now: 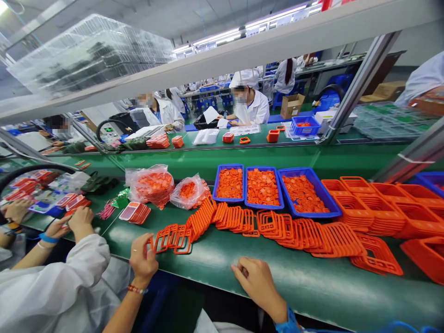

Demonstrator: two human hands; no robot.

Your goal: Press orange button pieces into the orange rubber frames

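My left hand [144, 259], a beaded bracelet at its wrist, is closed at the left end of a row of orange plastic frames [180, 239]. An orange edge shows between its thumb and fingers; most of that piece is hidden. Over the near part of the green work surface [215, 263] is my right hand [255, 280], wearing a blue wrist strap [288, 321]. Its fingers are curled in, and whatever they might hold is hidden. The frames lean on one another in a long curved line, passing beyond both hands to the right.
Blue trays [307, 192] of small orange parts stand behind the row, beside clear bags [151, 185] of orange pieces. Stacked orange frames [378, 212] fill the right. A co-worker's sleeve [79, 273] and hands are close on the left. A metal shelf beam [208, 58] crosses above.
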